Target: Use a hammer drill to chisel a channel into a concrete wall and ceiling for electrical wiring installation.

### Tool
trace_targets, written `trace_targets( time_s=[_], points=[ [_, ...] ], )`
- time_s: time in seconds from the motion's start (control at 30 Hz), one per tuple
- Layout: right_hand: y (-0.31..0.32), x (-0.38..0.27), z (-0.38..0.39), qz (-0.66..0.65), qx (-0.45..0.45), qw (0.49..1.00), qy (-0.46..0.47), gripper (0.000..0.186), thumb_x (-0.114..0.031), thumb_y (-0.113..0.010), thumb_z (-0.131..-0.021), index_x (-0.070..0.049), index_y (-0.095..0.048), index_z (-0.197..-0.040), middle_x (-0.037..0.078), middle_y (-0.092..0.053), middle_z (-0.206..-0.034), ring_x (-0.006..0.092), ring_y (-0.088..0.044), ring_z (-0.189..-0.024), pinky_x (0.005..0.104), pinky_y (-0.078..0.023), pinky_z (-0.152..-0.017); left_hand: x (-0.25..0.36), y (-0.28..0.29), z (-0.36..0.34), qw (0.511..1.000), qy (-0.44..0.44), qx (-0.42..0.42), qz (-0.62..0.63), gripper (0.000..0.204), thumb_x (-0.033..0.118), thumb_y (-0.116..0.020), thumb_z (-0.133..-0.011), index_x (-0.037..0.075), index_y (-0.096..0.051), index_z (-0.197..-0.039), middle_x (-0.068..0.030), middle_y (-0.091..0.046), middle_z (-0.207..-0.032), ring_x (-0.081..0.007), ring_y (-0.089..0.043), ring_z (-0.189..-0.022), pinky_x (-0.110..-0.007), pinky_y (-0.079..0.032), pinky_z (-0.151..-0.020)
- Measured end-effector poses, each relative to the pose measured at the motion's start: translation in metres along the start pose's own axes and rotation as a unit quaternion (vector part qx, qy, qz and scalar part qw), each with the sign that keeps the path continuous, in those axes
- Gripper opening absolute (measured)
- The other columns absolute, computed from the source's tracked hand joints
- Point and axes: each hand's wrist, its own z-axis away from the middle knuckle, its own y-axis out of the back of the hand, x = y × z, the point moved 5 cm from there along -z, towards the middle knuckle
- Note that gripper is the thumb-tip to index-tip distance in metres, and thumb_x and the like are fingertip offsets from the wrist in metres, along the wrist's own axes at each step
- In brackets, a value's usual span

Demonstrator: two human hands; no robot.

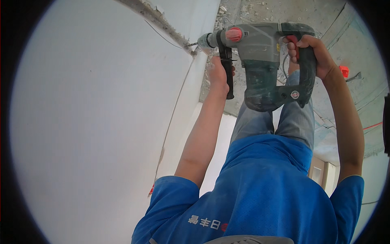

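A grey and dark green rotary hammer drill [261,51] with a red dial is held sideways in front of me. My left hand [218,74] grips its black side handle [229,85]. My right hand [317,55] is wrapped round the rear handle, with fingers at the red trigger. The drill's bit [192,44] points left at a rough chiselled channel [170,32] in the white wall [101,110]; whether its tip touches there is too small to tell.
Rubble lies on the grey floor [252,10]. To the right are a small red object [343,71], a metal tool [353,77] and a red cable [372,125]. My legs [252,124] are below the drill, and a doorway [319,171] shows at lower right.
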Motion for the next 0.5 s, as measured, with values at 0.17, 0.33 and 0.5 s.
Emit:
trace_targets(
  time_s=[0.17, 0.33, 0.5],
  points=[
    [0.035, 0.018, -0.019, -0.095, -0.064, 0.993, -0.034, 0.038, -0.016, -0.054, -0.08, 0.006, -0.054, -0.111, 0.003, -0.056, -0.081, 0.0124, -0.053, -0.067, 0.0255, -0.05, -0.065, -0.007, -0.001, 0.002, 0.999, -0.009, 0.021, -0.049, 0.04, 0.038, -0.047, -0.089, 0.002, -0.061, -0.084, -0.0122, -0.062, -0.063, -0.0192, -0.058, -0.049, -0.033, -0.045, -0.047],
    [0.043, 0.029, -0.024, -0.077, -0.064, 0.995, -0.026, 0.032, -0.016, -0.054, -0.077, 0.003, -0.054, -0.103, 0.002, -0.052, -0.077, 0.0114, -0.05, -0.064, 0.0248, -0.046, -0.061, -0.012, 0.002, 0.003, 0.998, -0.035, 0.056, -0.016, 0.039, 0.036, -0.048, -0.087, 0.0, -0.061, -0.081, -0.0126, -0.062, -0.062, -0.0197, -0.058, -0.05, -0.033, -0.044, -0.048],
    [0.029, 0.013, -0.016, -0.011, -0.031, 0.999, -0.013, 0.028, -0.016, -0.054, -0.076, 0.001, -0.053, -0.099, 0.001, -0.048, -0.074, 0.0108, -0.048, -0.063, 0.0254, -0.044, -0.059, -0.022, -0.001, 0.003, 0.998, -0.036, 0.048, 0.029, 0.04, 0.037, -0.046, -0.087, 0.001, -0.061, -0.086, -0.0124, -0.064, -0.066, -0.0201, -0.059, -0.053, -0.032, -0.046, -0.052]
  ],
)
